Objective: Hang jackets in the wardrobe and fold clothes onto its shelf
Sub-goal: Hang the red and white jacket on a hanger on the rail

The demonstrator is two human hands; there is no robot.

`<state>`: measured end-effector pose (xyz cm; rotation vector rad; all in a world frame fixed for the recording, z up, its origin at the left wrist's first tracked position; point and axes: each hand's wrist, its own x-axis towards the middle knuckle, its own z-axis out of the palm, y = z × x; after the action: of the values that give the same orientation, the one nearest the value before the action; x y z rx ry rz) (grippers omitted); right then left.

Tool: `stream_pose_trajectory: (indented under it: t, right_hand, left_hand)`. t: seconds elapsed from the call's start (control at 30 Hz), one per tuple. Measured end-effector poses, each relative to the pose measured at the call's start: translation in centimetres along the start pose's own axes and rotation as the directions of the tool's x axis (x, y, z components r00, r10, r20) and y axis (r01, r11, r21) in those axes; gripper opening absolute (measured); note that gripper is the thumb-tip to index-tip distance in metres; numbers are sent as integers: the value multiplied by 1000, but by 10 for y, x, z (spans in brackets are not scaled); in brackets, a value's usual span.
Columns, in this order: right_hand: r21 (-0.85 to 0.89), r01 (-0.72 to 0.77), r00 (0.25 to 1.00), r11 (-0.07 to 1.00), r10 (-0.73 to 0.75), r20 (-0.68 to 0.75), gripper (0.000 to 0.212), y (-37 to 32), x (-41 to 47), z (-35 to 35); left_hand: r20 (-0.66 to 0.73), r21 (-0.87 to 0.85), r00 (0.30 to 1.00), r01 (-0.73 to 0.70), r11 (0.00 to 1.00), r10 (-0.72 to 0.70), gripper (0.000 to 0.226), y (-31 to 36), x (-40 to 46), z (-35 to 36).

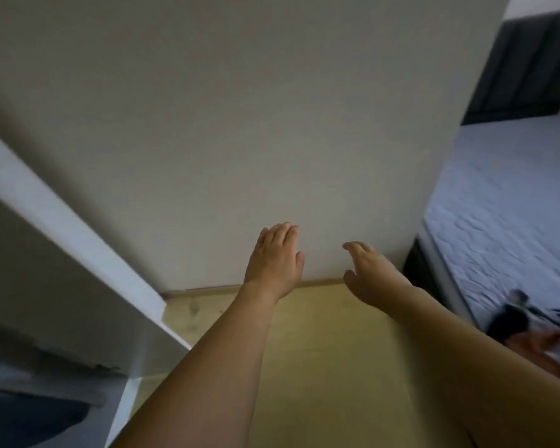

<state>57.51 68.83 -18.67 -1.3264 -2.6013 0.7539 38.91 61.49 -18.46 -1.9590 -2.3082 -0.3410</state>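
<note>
Your two bare forearms come up from the bottom edge and reach forward over the pale wooden floor (320, 344). Down at your left, the white wardrobe door (78, 240) stands open, slanting across the corner, and a dark garment (29, 418) shows blurred at its foot, inside the wardrobe as far as you can tell. Out ahead, your left hand (277, 260) is flat and relaxed, fingers straight and together, its grip loose and holding nothing. Your right hand (367, 270) sits just beside it, apart, thumb spread from gently bent fingers, also carrying nothing. Both hands hang in front of the plain wall (240, 124), above the skirting strip (204, 291). Off to your right, well apart from either hand, a blurred pile of clothes (530, 328), dark and light, lies on the near edge of the bed (505, 205). Beyond it rises the dark headboard (524, 66).
</note>
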Motion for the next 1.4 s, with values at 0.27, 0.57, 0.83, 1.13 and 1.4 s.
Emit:
stream_pose_trajectory:
  t: [0.27,0.57,0.83,1.13,1.4]
  right_hand:
    - [76,-287,955,955,291,-61,54,198,-46,-69]
    - [150,-433,886,889,450,-110,53,445,-149,-167]
    - [185,-512,839,839,535,-103,52,654,-256,-267]
    - [276,-553,792,786,599,-119,48,872,-324,-338]
    - [325,-721,632,612,773,-55,47,1226,-352,-381]
  left_hand:
    - [130,-32,971,-197,980,199,57,184,93,85]
    - [176,-99,916,-347,933,360,59,478,152,158]
    - [242,-106,897,-354,929,369,58,712,172,190]
    - [294,-162,839,-428,889,458,60,950,223,271]
    - [400,-170,822,-368,914,405,59,1217,308,439]
